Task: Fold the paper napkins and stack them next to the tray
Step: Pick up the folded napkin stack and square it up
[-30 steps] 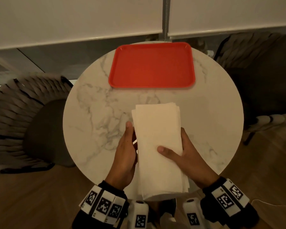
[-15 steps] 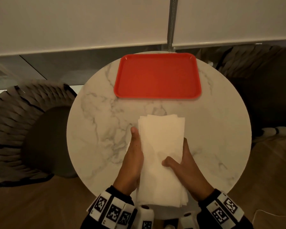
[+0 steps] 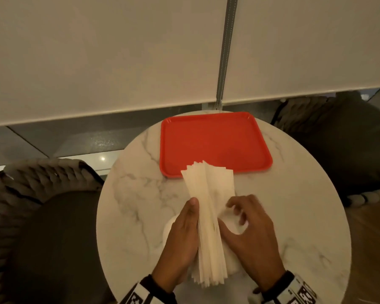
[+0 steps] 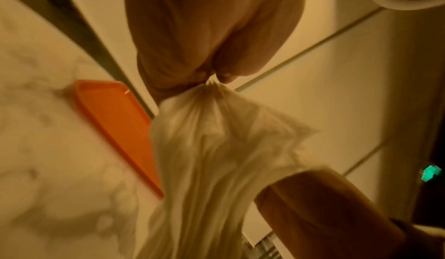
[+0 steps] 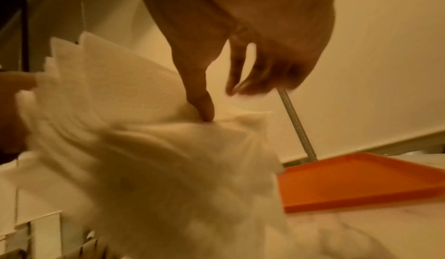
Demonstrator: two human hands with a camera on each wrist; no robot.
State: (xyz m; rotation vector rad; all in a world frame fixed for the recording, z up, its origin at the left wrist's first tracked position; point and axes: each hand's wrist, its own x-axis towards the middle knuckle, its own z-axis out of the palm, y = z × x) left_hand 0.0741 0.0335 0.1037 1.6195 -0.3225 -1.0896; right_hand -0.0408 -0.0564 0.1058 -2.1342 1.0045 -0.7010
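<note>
A thick stack of white paper napkins [image 3: 208,216] stands on edge and fans out above the round marble table [image 3: 298,216]. My left hand [image 3: 182,238] grips its left side, thumb up along the sheets; in the left wrist view the fingers [image 4: 192,63] pinch the napkins [image 4: 207,168]. On the right side, my right hand [image 3: 248,233] has its thumb dug in among the sheets [image 5: 144,149] and its fingers curled over a few. The red tray [image 3: 215,141] lies bare at the table's far side, just beyond the stack's top edge.
A woven chair [image 3: 35,205] stands left of the table and a dark one [image 3: 342,150] at the right. A pale roller blind [image 3: 119,62] with a bead chain [image 3: 224,62] hangs behind the tray. Bare marble lies left and right of the hands.
The stack lay flat on the table under both hands. Now it is raised, turned on edge and fanned, closer to the tray. My right fingers have curled into the sheets.
</note>
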